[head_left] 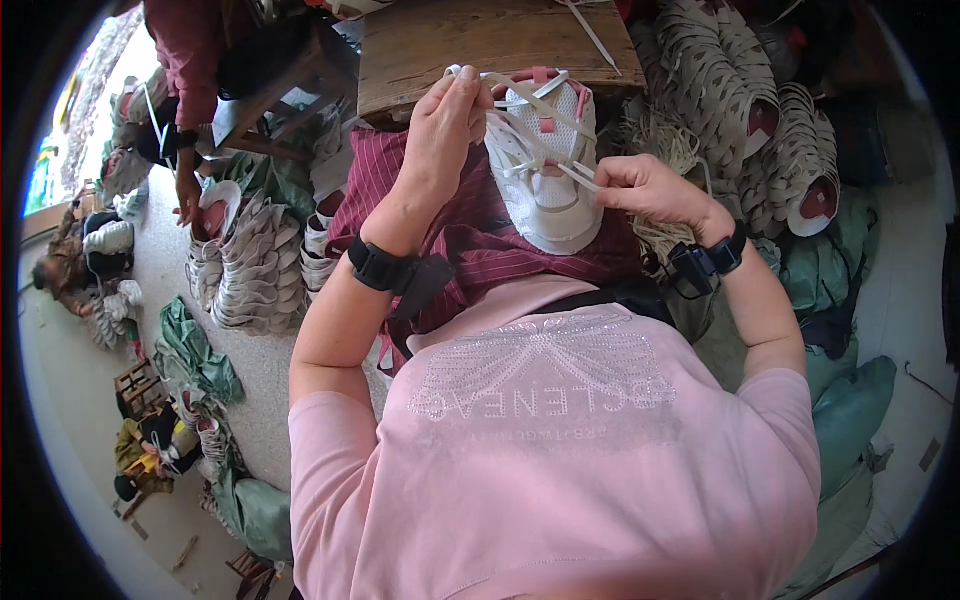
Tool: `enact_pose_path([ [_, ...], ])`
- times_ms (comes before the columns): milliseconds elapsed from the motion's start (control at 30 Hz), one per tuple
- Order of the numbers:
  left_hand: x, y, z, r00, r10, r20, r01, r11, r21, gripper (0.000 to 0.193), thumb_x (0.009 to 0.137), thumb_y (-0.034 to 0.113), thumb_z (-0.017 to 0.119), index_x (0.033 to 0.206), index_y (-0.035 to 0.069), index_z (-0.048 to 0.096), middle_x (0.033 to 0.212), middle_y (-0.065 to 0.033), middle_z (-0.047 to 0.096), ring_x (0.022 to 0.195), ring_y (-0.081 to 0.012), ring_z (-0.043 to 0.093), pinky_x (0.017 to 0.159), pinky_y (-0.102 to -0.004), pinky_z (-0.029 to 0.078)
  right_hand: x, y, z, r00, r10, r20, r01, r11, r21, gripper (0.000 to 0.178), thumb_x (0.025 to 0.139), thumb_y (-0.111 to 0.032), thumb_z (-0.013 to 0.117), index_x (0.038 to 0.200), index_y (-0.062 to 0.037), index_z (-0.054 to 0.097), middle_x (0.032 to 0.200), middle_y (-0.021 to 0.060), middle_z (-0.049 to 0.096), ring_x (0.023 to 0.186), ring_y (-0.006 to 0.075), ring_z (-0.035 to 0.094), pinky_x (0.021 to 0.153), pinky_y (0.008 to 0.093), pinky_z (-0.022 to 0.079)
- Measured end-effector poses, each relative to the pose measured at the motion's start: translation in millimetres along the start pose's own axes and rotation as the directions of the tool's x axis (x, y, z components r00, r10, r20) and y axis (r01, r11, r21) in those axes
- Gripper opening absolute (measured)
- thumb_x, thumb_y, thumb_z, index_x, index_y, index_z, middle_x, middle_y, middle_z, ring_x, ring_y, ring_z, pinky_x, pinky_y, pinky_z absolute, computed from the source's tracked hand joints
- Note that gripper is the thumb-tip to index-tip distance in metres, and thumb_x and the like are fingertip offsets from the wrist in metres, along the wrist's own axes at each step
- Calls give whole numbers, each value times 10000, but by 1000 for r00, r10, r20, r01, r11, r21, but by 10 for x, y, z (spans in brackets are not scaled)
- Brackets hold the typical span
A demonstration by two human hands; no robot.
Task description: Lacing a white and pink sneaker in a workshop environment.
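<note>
A white sneaker point(553, 208) with pink trim rests on my lap, over a dark red striped cloth point(367, 190), its toe pointing toward me. Pale flat shoelaces point(515, 150) run loosely across its tongue. My left hand point(452, 125) is raised at the shoe's upper left, thumb and fingers pinched on a lace. At the shoe's right side my right hand point(655, 192) pinches another lace end point(580, 172) near the lower eyelets. Both wrists wear black straps.
A wooden table point(480, 45) stands just ahead, a loose lace on it. Stacked white shoes point(725, 75) fill the right; more stacks point(258, 265) stand on the left floor. A bundle of laces point(668, 145) hangs at right. Green sacks point(850, 410) lie around. Another person's arm point(190, 80) reaches down at upper left.
</note>
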State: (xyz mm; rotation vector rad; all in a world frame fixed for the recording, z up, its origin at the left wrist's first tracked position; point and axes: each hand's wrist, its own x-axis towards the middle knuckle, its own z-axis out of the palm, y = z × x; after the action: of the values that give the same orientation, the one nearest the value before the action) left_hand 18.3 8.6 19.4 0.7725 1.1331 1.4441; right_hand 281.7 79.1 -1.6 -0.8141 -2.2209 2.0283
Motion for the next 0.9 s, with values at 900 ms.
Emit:
enact_pose_path([
  [900,-243,-440,-170,787,398,471,-567,169,806,184,754,132,701,858,17,603,809,-147,586,732,-355,593,662,-433,496,158,-99,201,937,-22,-348,-44,983,-181,209,848,-203,691,780,-19,619,717,-1,542,654,76,493,588,258,400],
])
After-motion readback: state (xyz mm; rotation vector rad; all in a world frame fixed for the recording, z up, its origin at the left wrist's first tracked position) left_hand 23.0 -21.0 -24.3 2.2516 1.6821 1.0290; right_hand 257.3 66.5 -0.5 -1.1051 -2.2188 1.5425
